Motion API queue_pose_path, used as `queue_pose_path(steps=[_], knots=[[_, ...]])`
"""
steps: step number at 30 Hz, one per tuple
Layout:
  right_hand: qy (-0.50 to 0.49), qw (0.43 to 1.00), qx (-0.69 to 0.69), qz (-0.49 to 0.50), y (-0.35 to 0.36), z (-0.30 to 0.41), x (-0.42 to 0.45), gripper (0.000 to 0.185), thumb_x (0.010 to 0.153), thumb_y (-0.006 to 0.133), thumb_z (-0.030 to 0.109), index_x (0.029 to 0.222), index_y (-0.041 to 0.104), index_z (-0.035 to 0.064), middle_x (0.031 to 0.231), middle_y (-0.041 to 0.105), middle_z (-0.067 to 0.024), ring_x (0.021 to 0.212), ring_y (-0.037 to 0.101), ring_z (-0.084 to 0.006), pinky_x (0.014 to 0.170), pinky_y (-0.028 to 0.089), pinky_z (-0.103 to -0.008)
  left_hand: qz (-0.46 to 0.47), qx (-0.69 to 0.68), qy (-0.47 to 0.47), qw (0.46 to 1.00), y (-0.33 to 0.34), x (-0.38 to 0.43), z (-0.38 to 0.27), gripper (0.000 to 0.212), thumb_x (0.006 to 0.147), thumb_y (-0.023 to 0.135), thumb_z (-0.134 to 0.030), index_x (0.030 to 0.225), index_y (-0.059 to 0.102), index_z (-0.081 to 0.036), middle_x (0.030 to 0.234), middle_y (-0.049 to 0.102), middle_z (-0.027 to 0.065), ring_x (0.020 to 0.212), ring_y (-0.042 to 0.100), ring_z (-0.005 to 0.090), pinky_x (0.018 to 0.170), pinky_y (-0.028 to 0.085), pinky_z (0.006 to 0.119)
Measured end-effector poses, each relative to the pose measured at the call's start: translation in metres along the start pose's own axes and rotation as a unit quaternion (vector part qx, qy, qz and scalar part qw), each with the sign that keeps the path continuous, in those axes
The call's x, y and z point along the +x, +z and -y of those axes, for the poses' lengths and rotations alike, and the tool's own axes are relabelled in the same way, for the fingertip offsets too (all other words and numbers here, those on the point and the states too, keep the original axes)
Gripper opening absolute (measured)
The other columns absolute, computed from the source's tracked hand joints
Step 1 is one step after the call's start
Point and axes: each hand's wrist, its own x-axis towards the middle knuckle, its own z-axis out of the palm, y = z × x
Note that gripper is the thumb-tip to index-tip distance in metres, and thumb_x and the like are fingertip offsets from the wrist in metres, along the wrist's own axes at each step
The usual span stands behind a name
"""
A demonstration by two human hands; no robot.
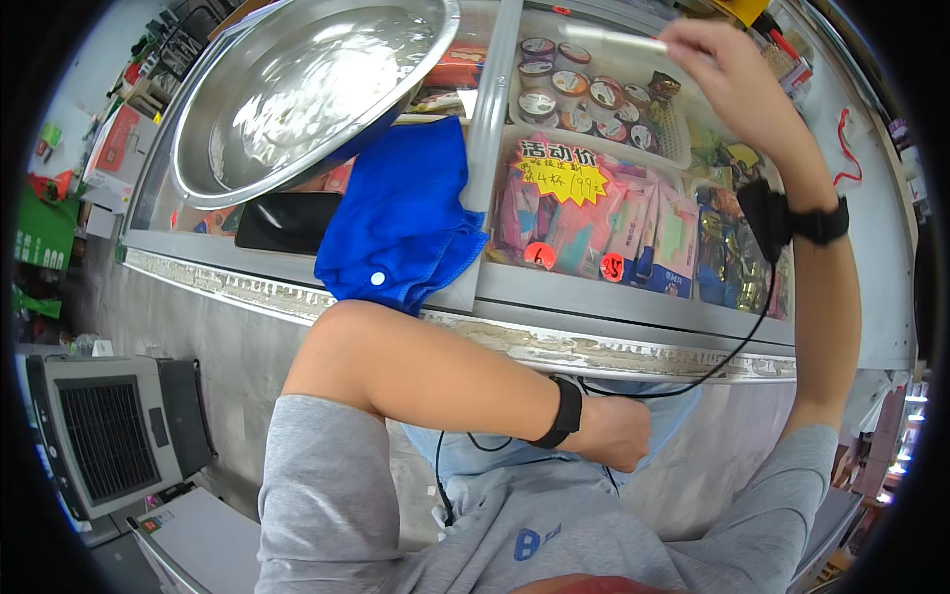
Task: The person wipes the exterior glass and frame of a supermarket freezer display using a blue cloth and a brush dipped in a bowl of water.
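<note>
My right hand (716, 70) is stretched over the far right of the freezer's glass lid, fingertips pinched together. A bright blurred streak lies at those fingertips; whether it is a thin tool or a reflection, I cannot tell. My left hand (614, 434) is curled into a fist in front of my lap, its palm side hidden. A blue cloth (404, 211) with a white round spot drapes over the freezer's front left, near my left elbow. Beside it, a black smartphone (286, 223) lies flat. A large steel basin (312, 89) of clear water stands behind them.
Under the glass of the chest freezer (519, 286) are ice cream cups (571, 82) and wrapped ices (594, 215). A yellow price sign (562, 178) sits above them. A black cable (735, 349) hangs from my right wrist strap. An air cooler (104, 431) stands at left.
</note>
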Motion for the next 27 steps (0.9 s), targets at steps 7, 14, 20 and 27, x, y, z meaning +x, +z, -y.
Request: queue_pose_path(steps=[7, 14, 20, 27], knots=[[0.066, 0.979, 0.178, 0.069, 0.021, 0.061, -0.069, 0.014, 0.093, 0.060, 0.007, 0.102, 0.066, -0.0025, 0.077, 0.060, -0.0186, 0.073, 0.058, -0.0353, 0.070, 0.048, -0.0420, 0.034, -0.027, -0.032, 0.999, 0.012, 0.003, -0.007, 0.012, 0.082, 0.068, -0.015, 0.076, 0.077, -0.021, 0.075, 0.073, -0.0035, 0.072, 0.070, 0.0208, 0.054, 0.049, 0.037], [-0.075, 0.985, 0.125, 0.088, 0.058, 0.060, -0.051, 0.023, 0.092, 0.061, 0.001, 0.112, 0.072, 0.0007, 0.085, 0.060, -0.0179, 0.080, 0.059, -0.0369, 0.070, 0.045, -0.0441, 0.049, -0.028, -0.028, 0.998, 0.012, 0.002, -0.006, 0.010, 0.082, 0.069, -0.017, 0.076, 0.077, -0.017, 0.078, 0.071, -0.0018, 0.075, 0.069, 0.0205, 0.058, 0.048, 0.036], [-0.086, 0.991, 0.089, 0.048, 0.076, 0.034, -0.016, 0.023, 0.093, 0.061, 0.006, 0.112, 0.073, 0.0018, 0.086, 0.061, -0.0183, 0.084, 0.060, -0.0381, 0.073, 0.048, -0.0445, 0.073, -0.034, -0.014, 0.997, 0.008, 0.005, -0.006, 0.012, 0.082, 0.069, -0.019, 0.076, 0.077, -0.013, 0.085, 0.071, 0.0002, 0.080, 0.068, 0.0212, 0.063, 0.049, 0.035], [-0.022, 0.992, 0.039, 0.116, 0.078, 0.032, 0.030, 0.025, 0.089, 0.061, 0.002, 0.109, 0.076, 0.0023, 0.093, 0.070, -0.0218, 0.091, 0.064, -0.0396, 0.079, 0.049, -0.0455, 0.057, -0.028, -0.014, 0.998, 0.000, 0.003, -0.006, 0.014, 0.084, 0.068, -0.018, 0.074, 0.077, -0.014, 0.081, 0.071, -0.0005, 0.076, 0.067, 0.0195, 0.059, 0.045, 0.034]])
